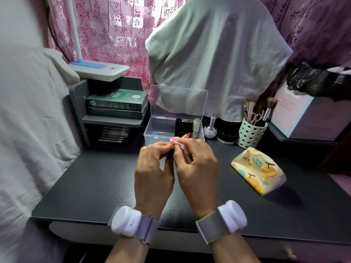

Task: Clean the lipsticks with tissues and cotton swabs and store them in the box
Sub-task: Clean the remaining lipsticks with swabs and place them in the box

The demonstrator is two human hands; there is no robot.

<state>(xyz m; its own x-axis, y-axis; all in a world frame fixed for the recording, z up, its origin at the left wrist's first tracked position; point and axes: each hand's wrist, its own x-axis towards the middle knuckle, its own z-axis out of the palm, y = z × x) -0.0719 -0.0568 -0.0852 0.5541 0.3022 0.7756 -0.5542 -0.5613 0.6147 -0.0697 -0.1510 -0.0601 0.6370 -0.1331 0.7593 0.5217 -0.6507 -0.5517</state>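
Gripping a dark lipstick at frame centre, the left hand curls round its barrel while the right hand pinches a pink-stained tissue against its upper end. Its axis tilts up and right, largely hidden by fingers. Just behind stands the open box holding upright lipsticks; a tissue pack lies right.

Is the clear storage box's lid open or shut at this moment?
Open. The clear box's lid stands raised behind it, and several lipsticks stand upright at its right end.
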